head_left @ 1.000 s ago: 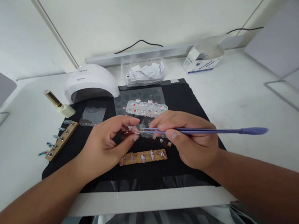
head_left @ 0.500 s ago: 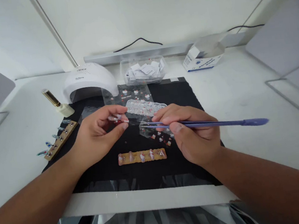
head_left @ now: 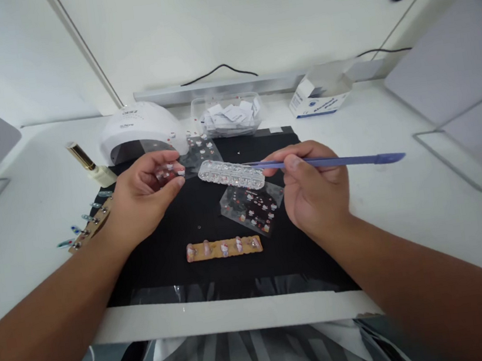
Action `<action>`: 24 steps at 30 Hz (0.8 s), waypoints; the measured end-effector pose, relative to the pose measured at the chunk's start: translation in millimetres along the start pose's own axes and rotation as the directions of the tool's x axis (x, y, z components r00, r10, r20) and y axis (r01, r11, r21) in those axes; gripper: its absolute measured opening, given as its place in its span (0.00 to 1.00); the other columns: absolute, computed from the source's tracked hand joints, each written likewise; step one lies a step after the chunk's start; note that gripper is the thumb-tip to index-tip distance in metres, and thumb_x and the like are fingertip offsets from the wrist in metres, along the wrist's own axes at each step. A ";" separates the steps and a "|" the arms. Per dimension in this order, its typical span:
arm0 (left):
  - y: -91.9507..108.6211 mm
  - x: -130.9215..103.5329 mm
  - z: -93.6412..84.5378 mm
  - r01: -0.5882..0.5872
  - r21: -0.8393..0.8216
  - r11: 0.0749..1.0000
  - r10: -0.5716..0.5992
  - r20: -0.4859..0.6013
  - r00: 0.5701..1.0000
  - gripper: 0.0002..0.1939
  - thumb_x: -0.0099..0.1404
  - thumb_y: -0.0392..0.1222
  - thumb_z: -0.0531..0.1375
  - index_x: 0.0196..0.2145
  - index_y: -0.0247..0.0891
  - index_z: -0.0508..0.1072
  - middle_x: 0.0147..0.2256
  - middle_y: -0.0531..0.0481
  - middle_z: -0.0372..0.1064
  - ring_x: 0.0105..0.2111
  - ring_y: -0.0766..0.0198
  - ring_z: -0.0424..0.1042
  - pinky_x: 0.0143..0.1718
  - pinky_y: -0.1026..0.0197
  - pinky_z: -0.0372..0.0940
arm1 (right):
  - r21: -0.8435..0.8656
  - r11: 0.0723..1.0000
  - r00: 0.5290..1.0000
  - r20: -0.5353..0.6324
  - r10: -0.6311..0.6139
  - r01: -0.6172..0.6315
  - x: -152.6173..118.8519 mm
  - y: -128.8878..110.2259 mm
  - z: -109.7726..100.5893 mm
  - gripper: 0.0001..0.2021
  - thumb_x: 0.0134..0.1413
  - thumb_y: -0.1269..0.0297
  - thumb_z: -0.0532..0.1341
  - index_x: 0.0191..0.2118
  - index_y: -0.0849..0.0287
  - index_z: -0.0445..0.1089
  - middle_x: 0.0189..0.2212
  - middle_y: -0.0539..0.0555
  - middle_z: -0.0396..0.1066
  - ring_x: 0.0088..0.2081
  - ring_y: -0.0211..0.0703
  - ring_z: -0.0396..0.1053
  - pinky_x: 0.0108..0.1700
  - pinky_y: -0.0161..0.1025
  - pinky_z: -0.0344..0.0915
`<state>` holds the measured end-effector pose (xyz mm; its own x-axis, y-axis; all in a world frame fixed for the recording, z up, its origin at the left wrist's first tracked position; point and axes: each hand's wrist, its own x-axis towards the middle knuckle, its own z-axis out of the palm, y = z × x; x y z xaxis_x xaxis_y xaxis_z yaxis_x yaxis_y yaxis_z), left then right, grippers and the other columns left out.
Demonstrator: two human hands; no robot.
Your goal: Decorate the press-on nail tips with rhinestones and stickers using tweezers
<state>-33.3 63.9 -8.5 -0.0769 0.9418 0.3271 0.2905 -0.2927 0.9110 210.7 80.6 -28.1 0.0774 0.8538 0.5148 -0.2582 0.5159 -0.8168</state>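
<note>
My left hand (head_left: 146,187) is pinched on a clear sticker sheet (head_left: 169,168) with small red-and-white cat-face stickers; its fingers partly cover the sheet. In my right hand (head_left: 311,177) is a pair of purple tweezers (head_left: 345,160), their tips over a clear case of small rhinestones (head_left: 231,174). Just below the case, another clear sticker sheet (head_left: 253,205) lies on the black mat. Nearer me sits a tan strip (head_left: 218,249) bearing several decorated nail tips. Whether the tweezer tips hold anything is too small to tell.
A white nail lamp (head_left: 140,125), a tub of white packets (head_left: 230,114) and an opened white box (head_left: 321,96) stand along the back. At left are a gold-capped polish bottle (head_left: 90,165) and a second strip of nail tips (head_left: 91,224). The black mat (head_left: 159,268) covers the table's middle.
My right hand has moved up and away, carrying the tweezer tips from the lower sticker sheet to over the rhinestone case. My left hand has shifted up and left with its sheet.
</note>
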 end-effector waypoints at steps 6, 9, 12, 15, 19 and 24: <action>0.1 -0.4 1.2 0.014 -0.013 1.000 -0.013 0.013 1.000 0.17 0.54 0.37 0.69 0.43 0.37 0.76 0.37 0.49 0.76 0.32 0.66 0.72 0.35 0.63 0.70 | 0.015 0.999 0.999 -0.019 0.029 -0.029 1.0 2.2 0.9 0.04 0.56 0.65 0.67 0.30 0.51 0.76 0.25 0.46 0.76 0.28 0.38 0.74 0.36 0.40 0.71; -1.4 0.3 0.8 0.019 -0.008 1.000 -0.019 0.016 1.000 0.17 0.54 0.36 0.69 0.43 0.37 0.76 0.37 0.48 0.76 0.33 0.66 0.72 0.36 0.62 0.70 | 0.020 1.000 1.000 -0.004 0.022 -0.022 0.5 3.5 0.2 0.04 0.57 0.66 0.67 0.31 0.52 0.76 0.25 0.46 0.76 0.28 0.37 0.74 0.36 0.40 0.71; -1.3 -0.1 0.7 0.021 0.003 1.000 -0.021 0.019 1.000 0.18 0.54 0.37 0.69 0.44 0.37 0.76 0.38 0.48 0.76 0.33 0.66 0.72 0.36 0.62 0.70 | 0.010 1.000 1.000 0.005 0.021 -0.021 -0.1 3.6 0.2 0.05 0.58 0.67 0.65 0.31 0.53 0.76 0.26 0.46 0.76 0.28 0.36 0.74 0.37 0.39 0.71; 0.0 -1.0 0.9 0.025 0.019 1.000 -0.025 0.022 0.999 0.19 0.54 0.36 0.69 0.45 0.37 0.76 0.38 0.48 0.76 0.32 0.67 0.71 0.35 0.63 0.69 | -0.033 0.998 0.999 0.001 0.045 -0.045 -1.3 1.8 1.1 0.05 0.58 0.68 0.63 0.31 0.53 0.75 0.25 0.46 0.75 0.29 0.37 0.74 0.38 0.40 0.72; 1.9 -3.1 1.7 0.027 0.034 0.999 -0.028 0.020 0.999 0.19 0.54 0.37 0.68 0.45 0.36 0.76 0.38 0.49 0.76 0.32 0.67 0.72 0.34 0.64 0.68 | -0.069 0.993 0.995 0.012 0.098 -0.097 -4.1 -1.4 1.9 0.04 0.57 0.64 0.64 0.31 0.52 0.74 0.28 0.48 0.75 0.30 0.40 0.75 0.38 0.42 0.73; 7.0 -9.3 3.4 0.032 0.052 0.998 -0.034 0.038 0.999 0.19 0.55 0.37 0.68 0.46 0.37 0.77 0.39 0.49 0.77 0.33 0.67 0.74 0.37 0.65 0.70 | 0.009 0.993 0.988 0.110 0.112 -0.114 -9.1 -6.1 2.3 0.04 0.57 0.66 0.64 0.32 0.51 0.77 0.30 0.49 0.75 0.32 0.42 0.75 0.37 0.43 0.73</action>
<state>-27.3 53.6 -6.0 -0.0503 0.9568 0.2865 0.3369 -0.2538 0.9067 209.4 69.5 -27.2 -0.0584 0.8934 0.4455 -0.2742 0.4147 -0.8677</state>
